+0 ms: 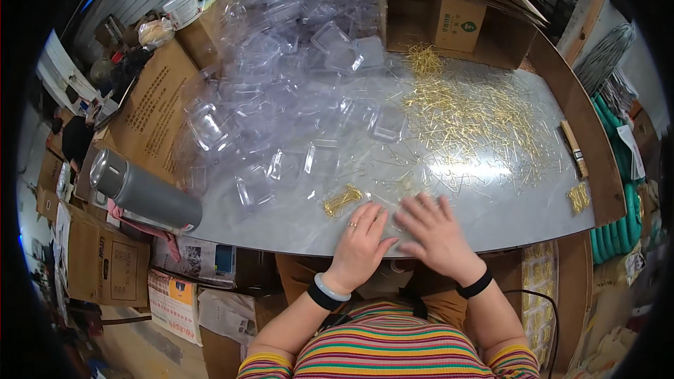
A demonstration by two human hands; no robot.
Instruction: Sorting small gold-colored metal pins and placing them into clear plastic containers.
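Note:
My left hand (359, 242) rests at the near edge of the grey table (281, 228), fingers extended and thumb apart. Just beyond its fingertips lies a small bundle of gold wire hooks (342, 201); I see no grip on it. To its right, my right hand (437, 237) is spread over the tabletop, palm down and slightly blurred. Nothing shows in its fingers. Loose gold hooks (470, 123) are scattered across the right half of the table, denser in a heap (425, 61) farther back. Clear plastic boxes (281, 98) pile up on the left and back.
A grey thermos (151, 193) stands at the left edge beside a cardboard carton (151, 109). An open cardboard box (414, 17) sits at the back. At the right edge are a wooden-handled tool (573, 147), another hook bundle (578, 198) and a cardboard rim (590, 119).

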